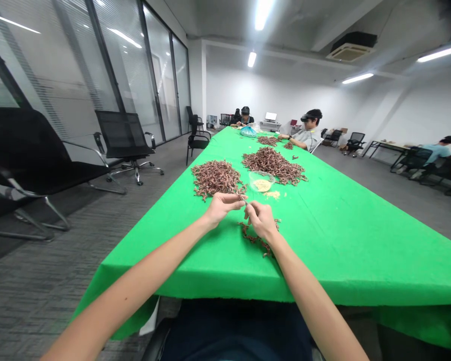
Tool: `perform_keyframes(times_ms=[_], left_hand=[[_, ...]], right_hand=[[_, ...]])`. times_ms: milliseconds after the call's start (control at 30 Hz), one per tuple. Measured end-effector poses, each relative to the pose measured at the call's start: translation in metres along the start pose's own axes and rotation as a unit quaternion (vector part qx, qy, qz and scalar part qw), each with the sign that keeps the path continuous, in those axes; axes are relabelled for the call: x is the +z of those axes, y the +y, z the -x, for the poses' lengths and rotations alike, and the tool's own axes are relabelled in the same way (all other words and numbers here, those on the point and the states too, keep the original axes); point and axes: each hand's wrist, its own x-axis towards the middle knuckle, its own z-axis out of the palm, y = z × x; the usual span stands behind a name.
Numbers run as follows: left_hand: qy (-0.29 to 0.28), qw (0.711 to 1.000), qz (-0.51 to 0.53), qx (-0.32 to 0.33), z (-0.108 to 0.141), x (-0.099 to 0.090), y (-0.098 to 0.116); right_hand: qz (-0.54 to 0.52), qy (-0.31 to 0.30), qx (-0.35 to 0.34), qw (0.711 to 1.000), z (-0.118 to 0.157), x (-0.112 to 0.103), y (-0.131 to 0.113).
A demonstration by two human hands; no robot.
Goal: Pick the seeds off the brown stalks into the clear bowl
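The left hand (222, 208) and right hand (261, 220) pinch a tiny pale sliver (244, 201) between their fingertips, above a loose reddish-brown twiggy strand (253, 239) on the green cloth-covered worktop (323, 250).

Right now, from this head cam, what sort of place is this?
Probably an office room used as a shared manual workroom: a long green-covered table holds heaps of reddish-brown dried sprigs, with glass partition walls, mesh office chairs and a seated co-worker nearby.

No legible text, labels or numbers (far cardboard boxes (341, 136) too small to tell)
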Motion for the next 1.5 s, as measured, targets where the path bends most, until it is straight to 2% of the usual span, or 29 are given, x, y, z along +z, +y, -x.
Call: perform_keyframes(times_ms=[267, 500, 733, 833, 933, 1067, 1233, 1500], left_hand=[[-0.002, 1.0, 0.008, -0.006, 0.001, 0.001, 0.003], [-0.03, 0.999, 0.019, -0.025, 0.002, 0.001, 0.001], [0.026, 0.999, -0.023, -0.008, -0.001, -0.002, -0.001], [0.033, 0.999, -0.036, -0.005, -0.002, -0.002, -0.002], [0.016, 0.999, -0.034, -0.009, -0.002, -0.002, -0.001], [-0.016, 0.999, -0.04, -0.014, -0.001, -0.002, 0.001], [-0.025, 0.999, -0.038, -0.013, 0.0, -0.002, 0.001], [-0.031, 0.999, -0.031, -0.031, 0.002, 0.001, 0.007]], right_hand=[[0.04, 0.01, -0.017, 0.999, 0.0, 0.0, 0.0], [0.033, 0.019, -0.014, 0.999, 0.0, 0.002, 0.001], [-0.009, 0.047, 0.022, 0.999, 0.0, 0.0, 0.006], [0.041, 0.067, 0.01, 0.997, 0.0, -0.002, 0.004], [0.113, 0.089, -0.008, 0.99, 0.0, -0.003, 0.002], [0.188, 0.122, -0.032, 0.974, 0.0, -0.003, 0.003], [0.259, 0.159, -0.078, 0.95, 0.001, -0.001, 0.01], [0.326, 0.147, -0.107, 0.928, 0.002, -0.001, 0.008]])
